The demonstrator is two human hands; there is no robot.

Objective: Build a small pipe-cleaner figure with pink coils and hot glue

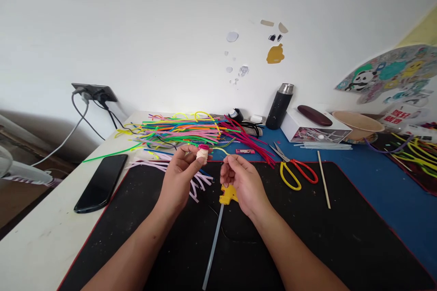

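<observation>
Between the thumb and fingers of my left hand (pixel 182 170) is a small cream coil of pipe cleaner (pixel 202 154) with a magenta top. A pale yellow-green pipe cleaner (pixel 220 149) runs from beside the coil toward my right hand (pixel 241 177), whose thumb and forefinger pinch its end. Partly hidden behind the right hand, a yellow glue gun (pixel 228 195) lies on the black mat, with a long translucent glue stick (pixel 213 248) reaching toward me. White pipe cleaners (pixel 198 184) fan out just beyond my left hand.
Many coloured pipe cleaners (pixel 184 129) are heaped at the back. Scissors (pixel 292 166) and a wooden stick (pixel 323 179) lie on the right. A black phone (pixel 101 183) is at left. A thermos (pixel 280 107), white box (pixel 314 129) and bowl (pixel 358 122) stand by the wall.
</observation>
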